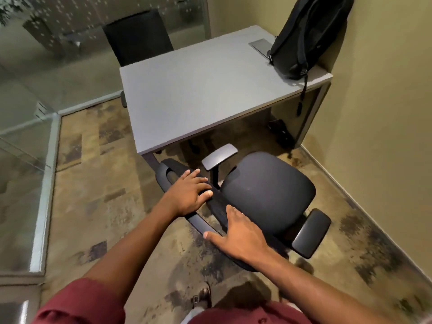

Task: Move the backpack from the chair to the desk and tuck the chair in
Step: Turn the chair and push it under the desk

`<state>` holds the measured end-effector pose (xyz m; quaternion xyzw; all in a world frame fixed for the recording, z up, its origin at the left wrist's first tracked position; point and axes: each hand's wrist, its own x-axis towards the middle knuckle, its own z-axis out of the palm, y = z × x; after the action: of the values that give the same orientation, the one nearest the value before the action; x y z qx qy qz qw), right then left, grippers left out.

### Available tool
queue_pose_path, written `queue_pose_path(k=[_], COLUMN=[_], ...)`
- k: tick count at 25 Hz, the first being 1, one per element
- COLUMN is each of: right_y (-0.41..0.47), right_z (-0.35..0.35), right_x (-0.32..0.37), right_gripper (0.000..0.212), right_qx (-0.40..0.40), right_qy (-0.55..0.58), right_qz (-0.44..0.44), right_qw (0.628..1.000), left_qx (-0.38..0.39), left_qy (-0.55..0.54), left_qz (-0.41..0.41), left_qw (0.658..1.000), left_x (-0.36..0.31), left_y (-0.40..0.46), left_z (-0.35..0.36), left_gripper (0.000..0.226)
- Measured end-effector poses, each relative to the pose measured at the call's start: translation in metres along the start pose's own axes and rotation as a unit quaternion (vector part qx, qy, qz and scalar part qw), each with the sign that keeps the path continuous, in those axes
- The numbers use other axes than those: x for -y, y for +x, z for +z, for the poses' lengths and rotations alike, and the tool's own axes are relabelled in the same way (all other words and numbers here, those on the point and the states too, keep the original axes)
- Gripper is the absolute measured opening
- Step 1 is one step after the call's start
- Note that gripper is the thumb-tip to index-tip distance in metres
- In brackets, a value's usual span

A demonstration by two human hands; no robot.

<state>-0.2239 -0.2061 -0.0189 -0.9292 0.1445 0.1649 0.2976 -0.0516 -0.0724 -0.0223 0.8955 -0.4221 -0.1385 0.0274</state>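
Observation:
The black backpack (pixel 304 36) stands upright on the far right corner of the grey desk (pixel 198 97), leaning on the wall, with a strap hanging over the desk's edge. A black office chair (pixel 266 190) stands in front of the desk, its seat empty and turned towards the right wall. My left hand (pixel 189 192) rests on the top rim of the chair's backrest, fingers curled over it. My right hand (pixel 238 235) lies on the same rim, closer to me, thumb spread out.
A second black chair (pixel 138 36) stands at the desk's far side. A glass partition (pixel 30 113) runs along the left. A beige wall (pixel 385 113) closes the right. A grey cover plate (pixel 260 46) is set into the desk by the backpack. Patterned carpet covers the floor.

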Motion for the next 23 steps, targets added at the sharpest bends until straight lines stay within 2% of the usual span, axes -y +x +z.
queue_pose_path(k=[5,9,14,19,23], right_y=[-0.012,-0.022,-0.021,-0.022,-0.023], right_z=[0.028,0.039,0.041,0.040,0.037], right_x=[0.024,0.040,0.044,0.042,0.036], right_gripper=[0.124,0.107,0.087,0.079,0.077], right_qx=[-0.106,-0.166,-0.188,-0.202,-0.208], right_qy=[-0.071,-0.104,-0.110,-0.111,-0.108], right_qz=[0.098,0.148,0.168,0.169,0.156], right_qw=[0.987,0.969,0.961,0.958,0.959], left_qx=[-0.001,-0.029,-0.034,-0.052,-0.085], left_qy=[0.004,-0.005,-0.042,-0.036,-0.037], left_qz=[0.120,0.148,0.224,0.236,0.214], left_qw=[0.993,0.989,0.973,0.970,0.972], left_x=[0.024,0.027,0.032,0.033,0.073], left_y=[0.004,0.001,-0.005,-0.006,0.001], left_z=[-0.008,-0.008,-0.014,-0.013,-0.021], left_gripper=[0.049,0.044,0.043,0.043,0.042])
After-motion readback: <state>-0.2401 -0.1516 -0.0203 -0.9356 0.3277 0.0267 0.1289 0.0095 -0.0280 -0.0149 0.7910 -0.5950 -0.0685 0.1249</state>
